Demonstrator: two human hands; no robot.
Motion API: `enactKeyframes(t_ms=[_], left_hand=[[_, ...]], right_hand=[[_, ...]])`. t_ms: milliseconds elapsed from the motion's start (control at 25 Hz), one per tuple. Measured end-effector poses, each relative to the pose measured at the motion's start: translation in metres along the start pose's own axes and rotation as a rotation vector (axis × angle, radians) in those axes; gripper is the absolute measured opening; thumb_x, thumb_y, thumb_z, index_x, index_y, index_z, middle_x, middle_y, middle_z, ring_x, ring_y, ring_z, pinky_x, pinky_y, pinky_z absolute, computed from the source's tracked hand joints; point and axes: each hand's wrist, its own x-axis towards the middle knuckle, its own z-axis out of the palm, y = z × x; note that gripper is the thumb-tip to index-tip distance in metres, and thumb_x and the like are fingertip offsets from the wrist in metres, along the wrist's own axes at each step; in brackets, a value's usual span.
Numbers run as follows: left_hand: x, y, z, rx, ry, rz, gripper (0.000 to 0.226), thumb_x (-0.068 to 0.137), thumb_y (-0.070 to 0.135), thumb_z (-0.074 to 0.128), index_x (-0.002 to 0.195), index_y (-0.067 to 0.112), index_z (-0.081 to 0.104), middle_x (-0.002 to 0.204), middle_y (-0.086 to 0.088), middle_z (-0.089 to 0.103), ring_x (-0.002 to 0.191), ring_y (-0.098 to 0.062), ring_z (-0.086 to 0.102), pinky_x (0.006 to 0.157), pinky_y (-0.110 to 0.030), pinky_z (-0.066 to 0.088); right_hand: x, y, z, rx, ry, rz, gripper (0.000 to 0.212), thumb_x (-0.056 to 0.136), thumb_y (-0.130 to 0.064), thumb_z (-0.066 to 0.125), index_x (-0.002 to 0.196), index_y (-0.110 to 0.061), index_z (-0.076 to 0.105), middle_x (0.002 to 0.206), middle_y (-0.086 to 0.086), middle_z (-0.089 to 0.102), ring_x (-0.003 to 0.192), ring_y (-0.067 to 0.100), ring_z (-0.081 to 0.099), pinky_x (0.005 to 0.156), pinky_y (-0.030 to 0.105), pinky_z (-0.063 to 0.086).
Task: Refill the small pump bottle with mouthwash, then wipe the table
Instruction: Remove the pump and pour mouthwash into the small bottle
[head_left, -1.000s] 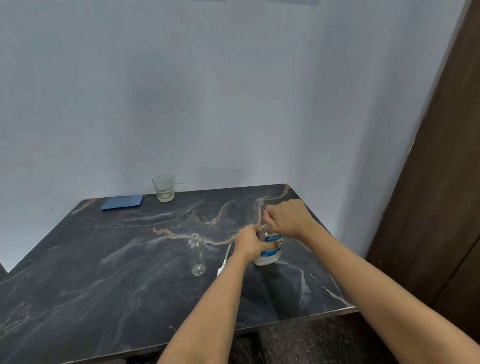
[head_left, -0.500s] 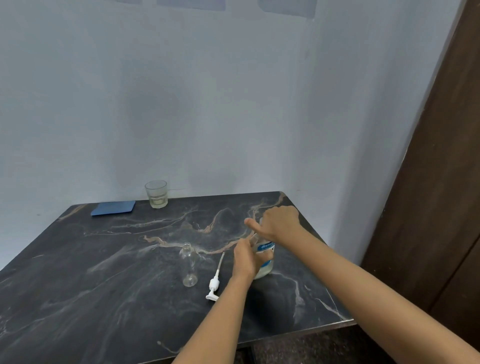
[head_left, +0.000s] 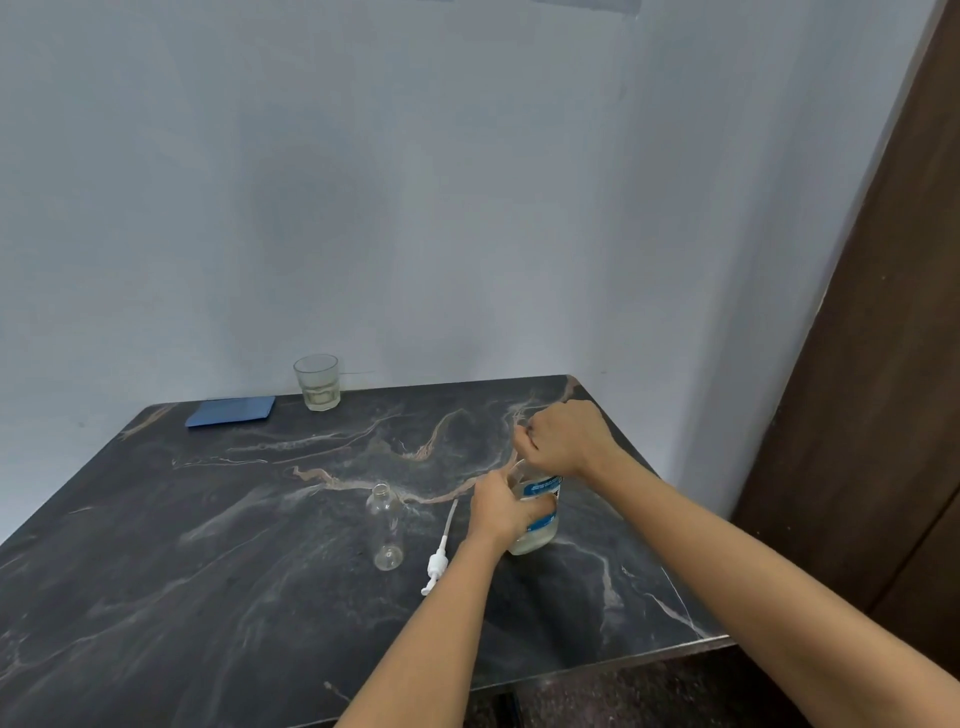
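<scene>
On the right side of the dark marbled tabletop (head_left: 208, 571): clear blue-labelled mouthwash bottle (head_left: 544, 488) stands upright, pale liquid low inside. Left hand (head_left: 501, 512) reaches in with forearm extended, grip wrapped round the bottle's body. Right hand (head_left: 563, 439) sits above it, wrist bent down, grip curled tight over the bottle's top; cap hidden under the fingers. Small clear pump bottle (head_left: 387, 525) stands upright and uncapped, just left of the left hand. White pump head with dip tube (head_left: 439, 558) lies flat between them. By the far edge: glass tumbler (head_left: 317, 383), folded blue cloth (head_left: 231, 411).
</scene>
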Motion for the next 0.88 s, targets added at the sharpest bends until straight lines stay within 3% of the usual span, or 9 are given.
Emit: enactKeyframes(t_ms=[160,280,400,520,600,720,800,880], left_hand=[[0.0,0.0,-0.001,-0.008,-0.009,0.025,0.041,0.071,0.015,0.08,0.109,0.022,0.064,0.103,0.004,0.071,0.093,-0.01,0.067,0.087,-0.027,0.054],[0.0,-0.001,-0.002,-0.01,-0.014,0.023,0.044,0.069,0.016,0.08,0.11,0.022,0.064,0.105,0.002,0.07,0.095,-0.012,0.067,0.089,-0.03,0.054],[0.0,-0.001,-0.002,-0.018,-0.027,0.023,0.04,0.069,0.016,0.079,0.105,0.022,0.064,0.103,0.003,0.071,0.095,-0.013,0.068,0.091,-0.034,0.055],[0.0,0.0,-0.005,-0.036,-0.06,0.007,0.042,0.07,0.014,0.08,0.108,0.02,0.063,0.103,0.003,0.07,0.095,-0.012,0.067,0.091,-0.034,0.055],[0.001,0.0,-0.008,-0.052,-0.14,-0.005,0.047,0.071,0.011,0.081,0.114,0.014,0.062,0.107,0.001,0.069,0.097,-0.012,0.067,0.091,-0.033,0.055],[-0.001,-0.001,-0.009,-0.092,-0.171,0.0,0.047,0.073,0.007,0.08,0.114,0.015,0.059,0.109,0.002,0.067,0.098,-0.012,0.066,0.087,-0.026,0.054],[-0.002,-0.001,-0.008,-0.119,-0.148,0.009,0.047,0.074,0.006,0.079,0.113,0.018,0.058,0.106,0.003,0.067,0.096,-0.01,0.066,0.082,-0.02,0.053],[-0.001,-0.002,-0.007,-0.13,-0.151,0.021,0.05,0.073,0.006,0.08,0.118,0.017,0.059,0.111,0.0,0.068,0.098,-0.011,0.066,0.084,-0.021,0.054]], right_hand=[[0.004,0.008,0.005,0.017,0.063,-0.107,0.047,0.086,-0.042,0.016,0.048,-0.018,0.029,0.044,-0.005,0.03,0.04,0.008,0.025,0.046,0.022,0.021],[0.006,0.009,0.007,0.039,0.094,-0.152,0.049,0.076,-0.045,0.005,0.049,-0.016,0.033,0.043,-0.003,0.028,0.039,0.009,0.022,0.048,0.024,0.025],[0.006,0.012,0.01,0.083,0.103,-0.208,0.048,0.078,-0.044,0.008,0.051,-0.016,0.037,0.042,-0.004,0.026,0.038,0.008,0.019,0.052,0.026,0.031],[0.006,0.015,0.008,0.112,0.123,-0.307,0.041,0.081,-0.039,0.018,0.05,-0.017,0.031,0.041,-0.006,0.021,0.037,0.006,0.013,0.045,0.023,0.018],[0.007,0.019,0.006,0.107,0.122,-0.425,0.037,0.084,-0.033,0.027,0.051,-0.017,0.032,0.042,-0.006,0.023,0.038,0.007,0.013,0.043,0.023,0.017],[0.007,0.027,0.009,0.143,0.064,-0.518,0.039,0.09,-0.037,0.03,0.062,-0.015,0.045,0.052,-0.004,0.041,0.043,0.01,0.031,0.045,0.026,0.031],[0.004,0.032,0.006,0.247,0.015,-0.499,0.046,0.089,-0.05,0.029,0.08,-0.013,0.054,0.07,-0.002,0.053,0.058,0.012,0.046,0.059,0.029,0.044],[-0.002,0.039,-0.002,0.368,-0.125,-0.413,0.045,0.084,-0.053,0.034,0.101,-0.018,0.057,0.092,-0.005,0.053,0.078,0.011,0.05,0.076,0.03,0.046]])
